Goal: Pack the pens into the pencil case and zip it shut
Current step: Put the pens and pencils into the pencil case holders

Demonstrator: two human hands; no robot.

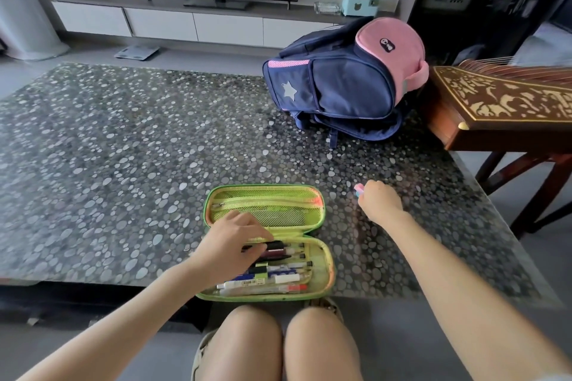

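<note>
My left fingers [260, 233] lie flat and spread over the pens [272, 272] in the lower half of the pencil case [328, 257], pressing or sorting them, not pinching any single one that I can make out. The left hand [232, 244] itself covers the left ends of the top few pens. The pens lie side by side with their long axes running from 9 to 3 o'clock, along the length of the case, and they fill most of that tray. The case sits open like a book at the near edge of the table [123, 148], its mesh-pocket lid folded away toward 12 o'clock, so the zip is not yet closed.

Moving right, the right hand [379, 199] is out on the table at about 2 o'clock from the case, clear of its rim. It is curled closed around a small pink and pale blue item [359, 189], of which only the tip pokes out toward 10 o'clock; I cannot tell whether it is a short pen, a cap or an eraser.

As I judge it, the coming move turns on that gap: the open tray lies toward 8 o'clock from my right hand, which is the one carrying, while the left is already on the case and is best placed to steady it. The item would need turning to lie 9 to 3 with the rest.
</note>
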